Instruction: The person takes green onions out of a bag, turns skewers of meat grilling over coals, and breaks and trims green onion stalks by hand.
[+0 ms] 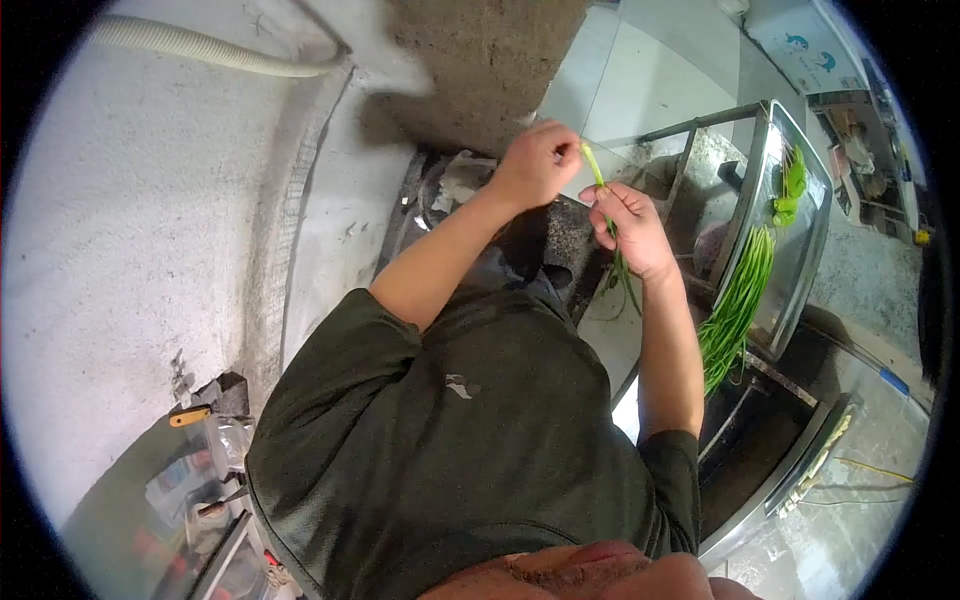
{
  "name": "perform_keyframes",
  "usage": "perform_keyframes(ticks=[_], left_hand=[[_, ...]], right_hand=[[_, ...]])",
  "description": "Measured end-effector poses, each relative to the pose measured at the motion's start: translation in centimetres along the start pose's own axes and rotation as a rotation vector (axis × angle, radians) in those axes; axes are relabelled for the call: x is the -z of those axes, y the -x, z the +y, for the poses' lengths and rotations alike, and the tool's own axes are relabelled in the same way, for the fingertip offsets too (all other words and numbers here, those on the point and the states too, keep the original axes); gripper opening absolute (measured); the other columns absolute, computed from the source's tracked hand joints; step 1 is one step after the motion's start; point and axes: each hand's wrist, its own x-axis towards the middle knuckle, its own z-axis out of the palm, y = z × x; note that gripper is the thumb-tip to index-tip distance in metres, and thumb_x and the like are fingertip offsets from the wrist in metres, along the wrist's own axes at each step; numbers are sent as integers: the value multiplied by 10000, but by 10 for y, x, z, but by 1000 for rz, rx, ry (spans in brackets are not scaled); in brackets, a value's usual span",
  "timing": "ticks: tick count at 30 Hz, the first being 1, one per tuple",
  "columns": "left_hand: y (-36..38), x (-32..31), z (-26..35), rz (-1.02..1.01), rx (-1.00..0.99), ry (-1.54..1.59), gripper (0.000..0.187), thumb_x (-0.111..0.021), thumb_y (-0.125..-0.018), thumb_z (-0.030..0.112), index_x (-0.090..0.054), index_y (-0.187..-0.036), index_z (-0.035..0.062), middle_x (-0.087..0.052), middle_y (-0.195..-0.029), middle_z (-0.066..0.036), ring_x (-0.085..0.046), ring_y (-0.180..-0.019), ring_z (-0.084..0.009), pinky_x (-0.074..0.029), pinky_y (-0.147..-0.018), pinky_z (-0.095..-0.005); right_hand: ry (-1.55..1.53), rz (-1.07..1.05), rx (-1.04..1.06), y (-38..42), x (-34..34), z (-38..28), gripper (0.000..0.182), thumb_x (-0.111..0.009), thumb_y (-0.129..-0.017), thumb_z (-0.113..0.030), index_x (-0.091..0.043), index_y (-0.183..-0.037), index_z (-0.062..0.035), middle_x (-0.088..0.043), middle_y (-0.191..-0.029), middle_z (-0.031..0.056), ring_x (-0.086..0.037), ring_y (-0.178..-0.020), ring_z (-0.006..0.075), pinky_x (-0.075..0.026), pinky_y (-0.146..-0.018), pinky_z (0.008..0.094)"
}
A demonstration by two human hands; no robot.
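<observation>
My right hand (630, 228) is closed around a green onion (597, 170), its pale stalk pointing up and its dark green leaves hanging below the fist. Beside the pale end, my left hand (540, 165) is curled with thumb and forefinger pinched. Whether those fingertips grip the stalk or a scrap of it cannot be made out. To the right of my right forearm lies a bundle of long green stalks (740, 300), partly over the edge of a metal-rimmed glass tray (795, 235). Some broader green leaves (790, 190) rest further up the same tray.
A metal frame (690, 185) supports the tray. A rough wall (150, 220) with a ribbed hose (210, 45) stands at left. Lower left are a yellow-handled tool (190, 416) and plastic bags (230, 440). A round-edged sheet-metal surface (850, 520) lies lower right.
</observation>
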Motion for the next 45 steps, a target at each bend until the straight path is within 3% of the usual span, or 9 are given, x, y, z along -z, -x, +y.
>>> perform_keyframes(ticks=[5, 10, 14, 18, 22, 26, 29, 38, 45], left_hand=[[9, 46, -56, 90, 165, -402, 169, -619, -835, 197, -641, -839, 29, -635, -853, -154, -610, -804, -367, -495, -704, -427], [39, 92, -90, -241, 616, -914, 283, -569, -881, 295, -688, -840, 42, -659, -865, -201, -622, -806, -395, -506, -722, -454], [51, 30, -74, -169, 656, -51, 342, -497, -958, 315, -681, -991, 29, -690, -836, -127, -660, -715, -243, -518, -658, -390], [37, -49, 14, -449, 947, 914, 356, -437, -999, 295, -616, -1125, 15, -658, -979, -84, -617, -863, -176, -489, -780, -313], [32, -114, 7, -311, 810, 917, 348, -392, -1022, 263, -571, -918, -17, -643, -959, -165, -617, -842, -219, -509, -774, -347], [4, -137, 13, -307, 1016, 977, 371, -403, -1023, 336, -460, -762, 79, -482, -658, -34, -456, -550, -148, -380, -518, -273], [-6, -165, 29, -364, 1046, 827, 392, -434, -1009, 375, -400, -723, 109, -397, -618, -3, -345, -484, -115, -274, -454, -268], [-3, -261, 60, -567, 1019, 646, 165, -532, -944, 123, -608, -1042, 15, -486, -727, 7, -379, -545, -59, -294, -470, -205], [-14, -279, 57, -591, 1089, 684, 163, -548, -944, 120, -609, -1014, -13, -477, -710, 15, -381, -555, -53, -295, -467, -202]], right_hand=[[-113, -54, 3, -1, 10, 8, 258, -481, -985, -238, -627, -980, -26, -514, -662, 10, -449, -554, 107, -345, -481, 242], [-83, 36, 16, -2, 15, 20, 247, -480, -975, -226, -636, -986, -34, -547, -681, 24, -495, -567, 129, -402, -509, 268], [50, 33, -72, -3, 8, 22, 257, -514, -962, -244, -633, -985, -17, -587, -714, 39, -555, -593, 121, -436, -536, 251], [136, 54, -16, 4, 9, 31, 268, -499, -965, -224, -605, -992, 21, -583, -728, 59, -567, -573, 146, -485, -553, 293], [588, 221, 228, 38, 62, 46, 255, -554, -926, -209, -649, -1056, -11, -688, -956, 143, -666, -817, 231, -529, -743, 365], [595, 944, 104, 102, 177, 53, 236, -625, -892, -216, -674, -1033, -34, -704, -943, 139, -677, -822, 222, -526, -736, 327], [768, 1362, 29, 135, 291, 82, 283, -589, -900, -217, -648, -1065, 6, -683, -993, 189, -667, -909, 327, -513, -809, 408], [740, 1173, -158, 121, 393, 112, 360, -589, -864, -311, -676, -1059, -22, -672, -984, 226, -634, -969, 387, -492, -850, 418], [260, 1207, 18, 129, 411, 131, 324, -575, -893, -255, -660, -1018, 31, -687, -850, 166, -640, -780, 228, -492, -727, 333]])
